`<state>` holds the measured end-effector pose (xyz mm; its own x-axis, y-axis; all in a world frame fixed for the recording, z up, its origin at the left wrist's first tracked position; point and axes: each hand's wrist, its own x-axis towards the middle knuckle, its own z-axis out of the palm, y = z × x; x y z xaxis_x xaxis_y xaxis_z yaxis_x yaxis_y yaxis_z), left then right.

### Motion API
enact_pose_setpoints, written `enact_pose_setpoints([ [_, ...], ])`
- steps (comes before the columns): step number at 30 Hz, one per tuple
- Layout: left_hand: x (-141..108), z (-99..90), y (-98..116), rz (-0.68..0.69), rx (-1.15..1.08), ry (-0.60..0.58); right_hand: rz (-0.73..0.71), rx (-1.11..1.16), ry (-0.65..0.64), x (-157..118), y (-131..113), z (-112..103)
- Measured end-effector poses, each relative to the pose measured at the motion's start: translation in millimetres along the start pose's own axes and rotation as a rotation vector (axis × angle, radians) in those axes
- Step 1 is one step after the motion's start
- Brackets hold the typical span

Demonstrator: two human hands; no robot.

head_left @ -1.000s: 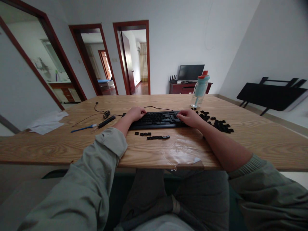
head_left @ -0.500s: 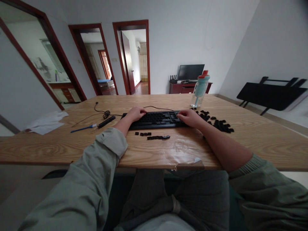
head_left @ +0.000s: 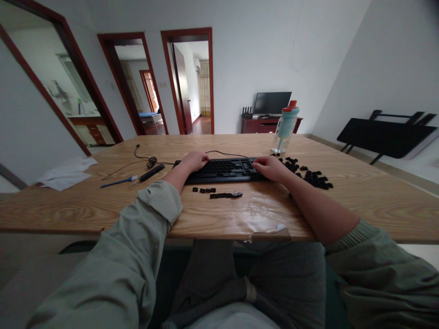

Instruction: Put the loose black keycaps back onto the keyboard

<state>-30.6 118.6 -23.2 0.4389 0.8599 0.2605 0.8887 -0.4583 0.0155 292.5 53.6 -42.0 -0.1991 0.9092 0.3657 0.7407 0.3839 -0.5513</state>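
A black keyboard (head_left: 222,170) lies crosswise on the wooden table, some of its key places on the right bare of caps. My left hand (head_left: 195,161) rests on its left part, fingers curled and closed at the back edge. At the right end, my right hand (head_left: 269,167) is closed in a pinch low over the number keys; whatever sits between its fingertips is too small to make out. In front of the keyboard lies a short row of black keycaps (head_left: 225,195), with several more keycaps (head_left: 203,190) just behind it. A heap of loose keycaps (head_left: 315,179) spreads beyond my right wrist.
A water bottle (head_left: 285,128) with a red lid stands behind the heap. Left of the keyboard are a coiled cable (head_left: 151,162), a black stick-shaped object (head_left: 152,173) and a blue-handled brush (head_left: 118,182). White paper (head_left: 66,173) lies at the table's left edge.
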Motion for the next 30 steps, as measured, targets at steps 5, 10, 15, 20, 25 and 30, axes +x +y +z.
enact_pose_setpoints([
  [5,-5,-2.1,9,-0.008,0.106,-0.037,-0.009,-0.01,-0.009,-1,0,0],
  [10,-8,-1.2,13,-0.031,0.12,-0.038,0.005,-0.006,-0.002,-1,-1,0],
  [15,-6,1.2,7,-0.031,0.083,-0.007,0.009,-0.008,-0.001,-1,-2,-1],
  [20,-3,2.4,-1,-0.018,-0.009,0.004,0.007,-0.013,0.003,0,-1,0],
  [25,1,2.6,-4,-0.026,-0.049,-0.001,0.004,-0.007,0.004,0,0,0],
  [30,1,6.2,-5,-0.022,-0.068,0.038,-0.006,-0.021,0.006,0,1,0],
])
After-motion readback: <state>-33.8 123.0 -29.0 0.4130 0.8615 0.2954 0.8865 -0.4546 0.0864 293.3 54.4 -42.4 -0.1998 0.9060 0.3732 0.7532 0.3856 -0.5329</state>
